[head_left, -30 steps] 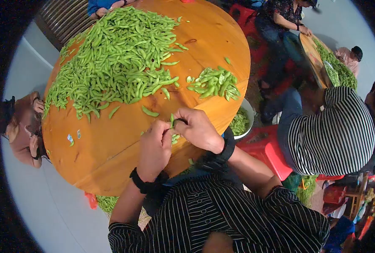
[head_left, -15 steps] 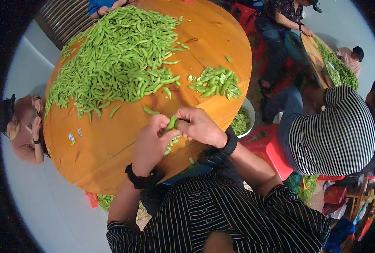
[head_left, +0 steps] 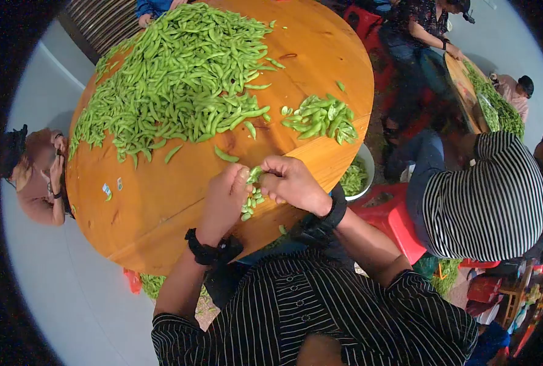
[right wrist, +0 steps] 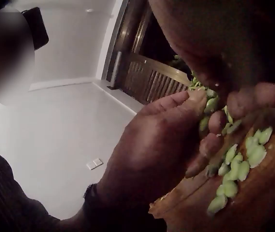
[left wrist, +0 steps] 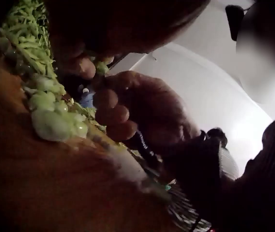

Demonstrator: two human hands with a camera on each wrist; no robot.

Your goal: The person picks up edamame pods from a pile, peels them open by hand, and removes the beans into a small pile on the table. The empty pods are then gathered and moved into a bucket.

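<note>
Partly hidden: pod [head_left: 255, 174] between both hands [head_left: 224, 198].

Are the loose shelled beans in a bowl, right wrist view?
No, the loose shelled beans lie directly on the wooden tabletop.

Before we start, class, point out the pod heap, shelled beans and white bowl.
Pod heap [head_left: 180, 85], head view, its middle.
Shelled beans [right wrist: 234, 170], right wrist view, a bean mid-cluster.
White bowl [head_left: 370, 165], head view, right rim.

Tabletop [head_left: 143, 201]: smooth, glossy wood. Stool [head_left: 393, 222]: shiny red plastic. Striped shirt [head_left: 296, 305]: matt cloth.
</note>
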